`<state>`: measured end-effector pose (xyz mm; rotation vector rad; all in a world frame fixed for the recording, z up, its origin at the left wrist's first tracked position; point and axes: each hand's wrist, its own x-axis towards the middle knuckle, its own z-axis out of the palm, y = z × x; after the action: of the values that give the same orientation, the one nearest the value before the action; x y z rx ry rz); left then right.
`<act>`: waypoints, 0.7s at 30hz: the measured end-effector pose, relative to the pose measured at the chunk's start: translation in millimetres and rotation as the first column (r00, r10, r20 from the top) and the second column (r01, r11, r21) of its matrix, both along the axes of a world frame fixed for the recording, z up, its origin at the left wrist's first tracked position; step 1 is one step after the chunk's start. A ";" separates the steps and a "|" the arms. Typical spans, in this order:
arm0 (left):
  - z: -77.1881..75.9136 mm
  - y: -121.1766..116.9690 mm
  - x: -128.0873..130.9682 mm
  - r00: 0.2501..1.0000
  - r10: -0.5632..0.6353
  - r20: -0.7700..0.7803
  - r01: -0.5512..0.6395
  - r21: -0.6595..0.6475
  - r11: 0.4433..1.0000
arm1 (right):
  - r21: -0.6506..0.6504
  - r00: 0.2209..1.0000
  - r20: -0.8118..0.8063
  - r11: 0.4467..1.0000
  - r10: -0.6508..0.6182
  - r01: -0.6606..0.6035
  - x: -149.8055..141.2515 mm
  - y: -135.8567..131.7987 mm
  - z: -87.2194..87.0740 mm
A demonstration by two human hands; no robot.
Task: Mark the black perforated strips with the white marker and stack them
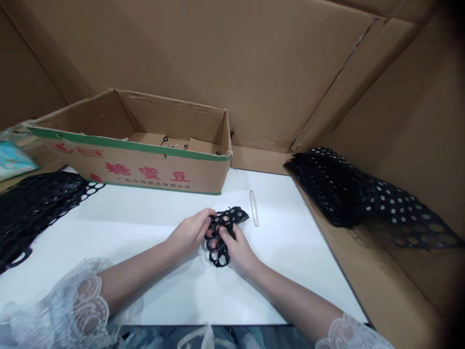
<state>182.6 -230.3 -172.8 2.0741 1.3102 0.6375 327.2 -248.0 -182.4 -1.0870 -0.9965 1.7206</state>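
Note:
Between my two hands is a crumpled piece of black mesh fabric [218, 257] with round holes and pale dots. My left hand [192, 230] grips its left edge, the fingers partly hidden behind it. From the right, my right hand [240, 247] pinches the same piece, thumb on top. The fabric is held just over the white table, and I cannot tell whether it touches the surface. A slim whitish tool [254, 209], which looks like a small cutter or pen, lies just beyond my right hand.
An open cardboard box [192, 169] with a few small black rings inside stands at the back left. A heap of black holed mesh [39, 203] lies at the left, and stacked dotted black mesh [337, 189] at the right. Cardboard walls [261, 72] enclose the white table [290, 271].

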 end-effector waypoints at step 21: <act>7.5 3.8 -3.5 0.898 0.253 0.361 -0.271 0.001 0.963 | 0.000 0.998 -0.043 0.999 -0.039 0.039 -0.6 -4.4 -0.6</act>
<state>179.1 -226.5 -165.3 1.7228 1.3740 1.1216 326.6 -252.4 -183.0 -1.0583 -0.9435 1.7045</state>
